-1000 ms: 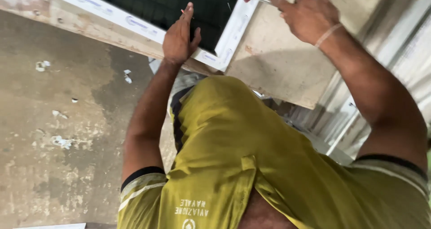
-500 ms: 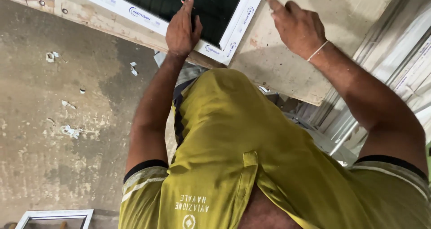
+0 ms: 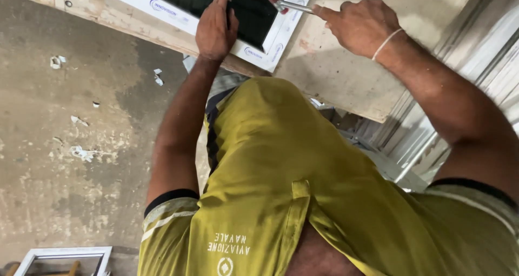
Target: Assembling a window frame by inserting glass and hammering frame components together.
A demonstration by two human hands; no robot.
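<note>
our left hand (image 3: 215,27) presses flat, fingers together, on the white window frame (image 3: 270,43); at three o'clock our right hand (image 3: 359,24) pinches a metal tool (image 3: 292,6).

Above my left hand (image 3: 215,27) the white window frame (image 3: 162,8) runs off the top edge; my right hand's (image 3: 359,24) metal tool (image 3: 292,5) tip is too blurred to tell

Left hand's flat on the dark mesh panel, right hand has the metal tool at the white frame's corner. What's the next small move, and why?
Probably press the tool on along the white frame edge. The right hand holds its tip right at the corner, beside the dark mesh, while the left hand braces the panel on the wooden bench.
</note>
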